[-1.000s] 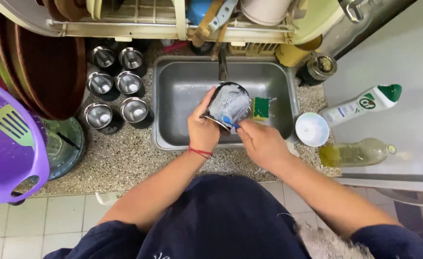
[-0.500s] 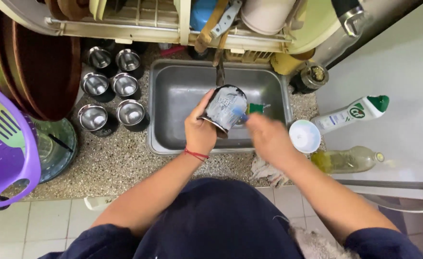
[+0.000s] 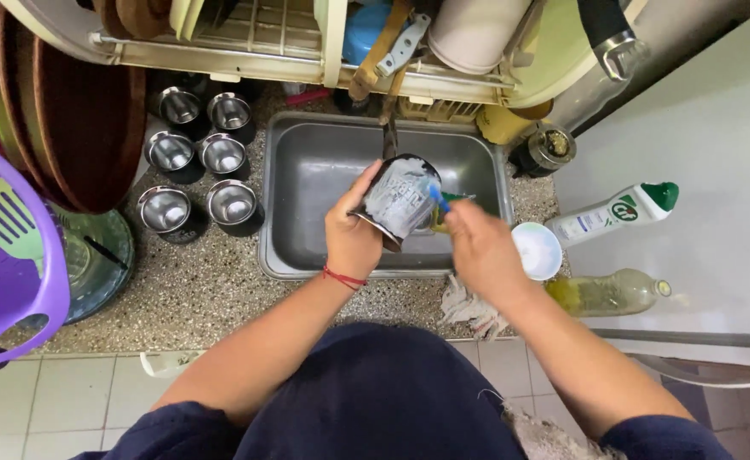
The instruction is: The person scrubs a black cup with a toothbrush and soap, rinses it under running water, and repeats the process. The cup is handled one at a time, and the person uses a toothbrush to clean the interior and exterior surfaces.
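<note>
Two hands are busy over the steel sink [image 3: 307, 170]: the left hand [image 3: 354, 234] grips a soapy dark steel cup [image 3: 400, 200] by its side, tilted just above the basin, while the right hand [image 3: 481, 247] pinches what's probably a sponge [image 3: 443, 204], blurry so hard to say. That cup looks light and rigid but slick with suds, so wrapping around the body beats holding the rim. Its base is hidden behind the fingers. Six clean cups [image 3: 200, 179] sit left of the sink.
</note>
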